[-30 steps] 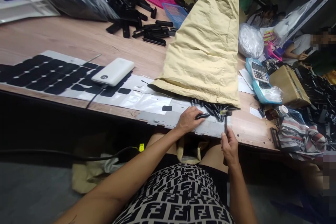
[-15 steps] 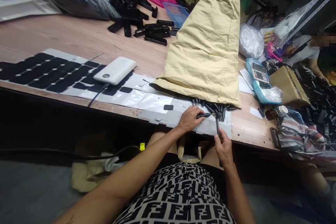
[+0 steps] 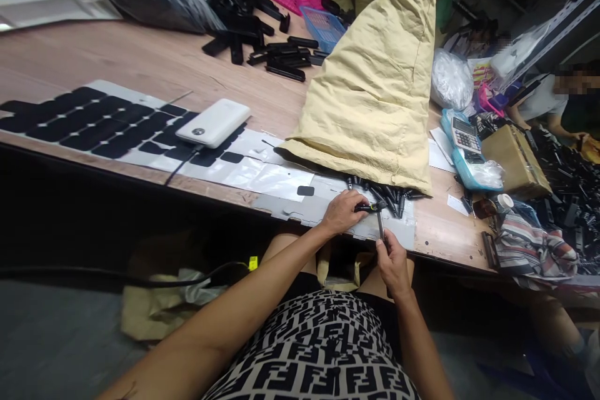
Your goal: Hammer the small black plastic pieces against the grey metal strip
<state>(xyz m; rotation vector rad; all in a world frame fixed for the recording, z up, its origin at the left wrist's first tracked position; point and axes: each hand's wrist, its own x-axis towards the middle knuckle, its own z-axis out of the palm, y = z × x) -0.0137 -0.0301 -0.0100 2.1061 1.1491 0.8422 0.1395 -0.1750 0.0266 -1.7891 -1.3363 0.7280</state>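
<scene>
My left hand (image 3: 342,214) rests on a grey metal plate (image 3: 290,207) at the table's near edge, fingers closed on a small black cylindrical part (image 3: 367,206). My right hand (image 3: 392,262) grips the handle of a small hammer (image 3: 379,219), whose head sits at the tip of that black part. Several more black parts (image 3: 391,192) spill from under a tall tan cloth sack (image 3: 375,87) just behind.
A white power bank (image 3: 213,123) lies on a sheet of black pads (image 3: 94,125) at left. Black pieces (image 3: 276,56), pink and blue baskets (image 3: 323,25) stand farther back. A calculator (image 3: 464,134), a box (image 3: 515,159) and striped cloth (image 3: 534,247) crowd the right, where another person (image 3: 557,106) sits.
My right hand has moved left with the hammer, bringing its head from beside the pile onto the tip of the held black part. The left hand stays put.
</scene>
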